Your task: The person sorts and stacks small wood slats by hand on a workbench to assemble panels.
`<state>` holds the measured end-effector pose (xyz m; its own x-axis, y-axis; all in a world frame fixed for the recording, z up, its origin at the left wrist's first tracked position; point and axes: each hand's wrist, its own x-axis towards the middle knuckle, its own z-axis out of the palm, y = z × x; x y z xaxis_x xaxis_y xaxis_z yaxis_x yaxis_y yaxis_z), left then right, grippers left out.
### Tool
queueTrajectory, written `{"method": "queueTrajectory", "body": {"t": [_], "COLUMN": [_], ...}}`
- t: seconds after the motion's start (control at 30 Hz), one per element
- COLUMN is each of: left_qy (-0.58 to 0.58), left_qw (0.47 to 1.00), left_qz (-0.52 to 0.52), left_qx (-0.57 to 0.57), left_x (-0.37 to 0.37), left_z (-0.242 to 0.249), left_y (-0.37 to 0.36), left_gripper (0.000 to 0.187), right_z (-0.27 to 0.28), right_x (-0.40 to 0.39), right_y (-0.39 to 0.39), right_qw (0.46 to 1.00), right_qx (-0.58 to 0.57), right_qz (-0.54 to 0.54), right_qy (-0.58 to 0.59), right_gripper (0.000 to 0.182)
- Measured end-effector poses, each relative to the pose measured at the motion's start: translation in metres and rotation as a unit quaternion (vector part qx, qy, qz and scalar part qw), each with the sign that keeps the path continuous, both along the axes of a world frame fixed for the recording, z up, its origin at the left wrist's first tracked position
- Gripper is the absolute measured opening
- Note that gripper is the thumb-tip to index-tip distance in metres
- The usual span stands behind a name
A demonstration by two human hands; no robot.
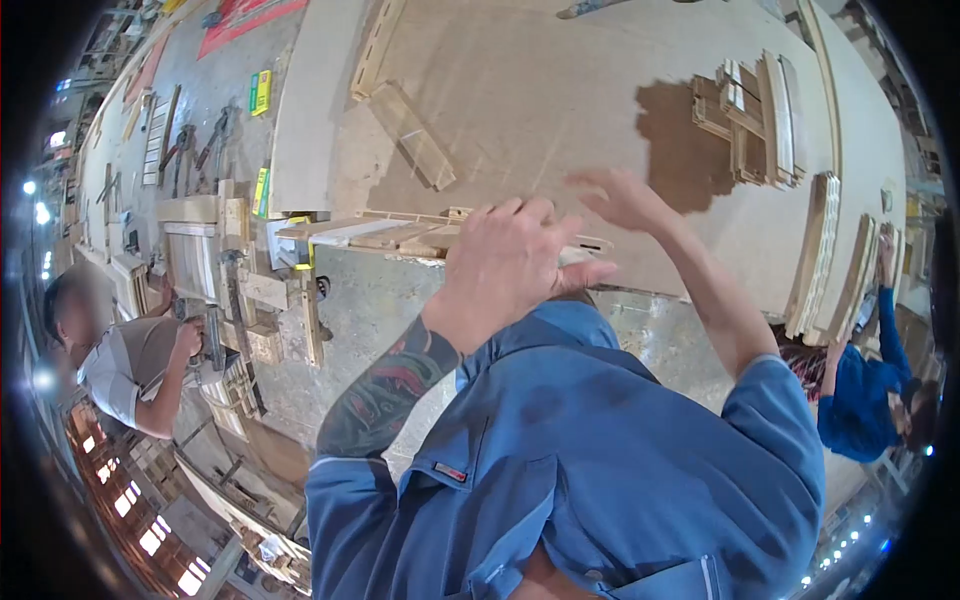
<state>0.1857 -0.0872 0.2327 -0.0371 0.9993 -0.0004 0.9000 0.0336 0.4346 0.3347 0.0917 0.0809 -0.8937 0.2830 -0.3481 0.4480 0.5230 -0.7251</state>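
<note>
My left hand (510, 255) is closed over a narrow slatted wooden panel (400, 238) at the near edge of the large board-topped table (540, 90). Its knuckles face up, its thumb points right, and the fingertips are hidden. The panel shows on both sides of the hand, with its right end past the thumb. My right hand (625, 200) is raised over the table edge, just right of the left one. Its fingers stretch out to the left, and nothing shows in them.
A short wooden panel (412, 135) lies flat on the table. Stacked wooden pieces (755, 120) stand at the right, with long strips (815, 255) along the right edge. A person in grey (140, 365) works at the left; another in blue (865, 400) at the right.
</note>
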Motion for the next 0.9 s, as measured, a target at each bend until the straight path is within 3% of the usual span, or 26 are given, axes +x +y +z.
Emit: {"method": "queueTrajectory", "body": {"t": [0.03,0.1,0.17,0.33,0.4,0.47,0.5,0.63,0.73,0.83,0.9], "left_qy": [-0.001,-0.011,-0.002,-0.048,-0.069,-0.098,-0.092,-0.082,-0.074,-0.063,-0.08], "left_qw": [1.0,0.999,1.0,0.999,0.997,0.995,0.995,0.996,0.997,0.997,0.996], "left_qz": [-0.003,0.001,0.002,0.0,0.016,0.024,0.032,0.018,0.021,0.031,0.027], "left_qx": [-0.007,-0.035,-0.024,-0.013,-0.013,-0.002,-0.007,-0.005,0.001,0.022,0.037], "left_x": [0.002,0.003,0.001,-0.002,-0.002,0.0,0.001,-0.001,-0.002,-0.004,-0.005], "left_z": [0.0,0.003,0.006,0.01,0.009,0.008,0.009,0.004,0.003,-0.004,-0.012], "left_y": [-0.002,-0.003,0.0,0.003,0.002,0.003,0.003,0.002,0.003,0.006,0.008], "left_gripper": [0.056,0.057,0.056,0.057,0.057,0.057,0.056,0.057,0.063,0.068,0.073], "right_z": [-0.005,-0.053,-0.059,-0.093,-0.097,-0.078,-0.075,-0.044,0.01,-0.007,-0.017], "right_x": [-0.034,-0.109,-0.173,-0.238,-0.22,-0.173,-0.147,-0.025,0.054,0.09,0.095], "right_y": [0.001,-0.011,-0.045,-0.069,-0.065,-0.04,-0.032,-0.019,-0.035,-0.059,-0.068], "right_qw": [0.998,0.988,0.972,0.964,0.967,0.992,0.991,0.952,0.928,0.923,0.925], "right_qx": [0.038,0.131,0.203,0.254,0.247,0.121,0.131,-0.039,-0.074,-0.149,-0.134], "right_qz": [-0.047,-0.033,-0.033,-0.007,0.0,-0.025,-0.029,-0.284,-0.341,-0.314,-0.315], "right_qy": [0.005,0.078,0.115,0.078,0.065,0.029,0.017,0.107,0.133,0.167,0.166], "right_gripper": [0.041,0.054,0.076,0.076,0.075,0.057,0.057,0.036,0.034,0.026,0.024]}}
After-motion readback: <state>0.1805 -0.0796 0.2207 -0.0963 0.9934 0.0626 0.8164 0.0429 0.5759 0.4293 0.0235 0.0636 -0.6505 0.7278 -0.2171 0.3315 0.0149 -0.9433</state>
